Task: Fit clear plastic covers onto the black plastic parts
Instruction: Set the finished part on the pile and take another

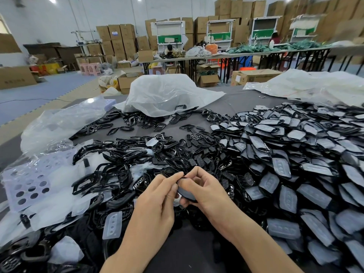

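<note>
Black plastic part (187, 192) under a translucent cover, tilted, at centre. Bare black frames (110, 174) heaped from 9 to 11 o'clock. Covered parts (295, 154) piled from 1 to 4 o'clock. Loose clear cover (112, 225) lying flat at 7 o'clock.

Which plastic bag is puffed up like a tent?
The middle bag: it humps up tallest, with a black frame showing at its front edge; the left bag and right bag lie lower.

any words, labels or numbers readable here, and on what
Nothing can be read as text.
Blue label on a stacked carton: too blurred.
Dark print on the carton at far left: too blurred.
Label on the floor carton: too small.
Black parts and clear covers: no print shows.
</note>
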`<control>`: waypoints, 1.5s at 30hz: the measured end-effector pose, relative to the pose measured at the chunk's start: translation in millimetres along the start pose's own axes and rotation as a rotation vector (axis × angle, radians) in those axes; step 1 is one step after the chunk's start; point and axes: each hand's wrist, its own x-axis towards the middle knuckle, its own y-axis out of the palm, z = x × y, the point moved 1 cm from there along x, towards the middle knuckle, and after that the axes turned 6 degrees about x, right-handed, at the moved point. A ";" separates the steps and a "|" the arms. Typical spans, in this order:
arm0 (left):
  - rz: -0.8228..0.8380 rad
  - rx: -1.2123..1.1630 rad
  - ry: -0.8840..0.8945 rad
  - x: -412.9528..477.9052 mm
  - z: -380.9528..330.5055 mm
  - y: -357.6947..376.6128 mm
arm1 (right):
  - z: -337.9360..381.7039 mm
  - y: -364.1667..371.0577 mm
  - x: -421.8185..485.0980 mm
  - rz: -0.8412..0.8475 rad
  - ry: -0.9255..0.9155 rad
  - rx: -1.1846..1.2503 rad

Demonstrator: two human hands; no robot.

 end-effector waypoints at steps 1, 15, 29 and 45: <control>-0.007 0.008 0.004 -0.2 -1.4 -1.2 | 1.1 0.9 0.0 -0.011 -0.008 0.012; 0.184 0.094 0.165 -9.5 -19.2 10.0 | 3.1 -6.8 4.4 -0.227 -0.020 0.148; 0.089 -0.525 -0.428 3.8 -6.9 4.0 | 0.5 4.1 -0.4 0.010 0.033 0.184; -0.045 -0.731 -0.602 8.2 6.5 3.5 | 1.5 7.6 4.8 0.000 0.090 0.325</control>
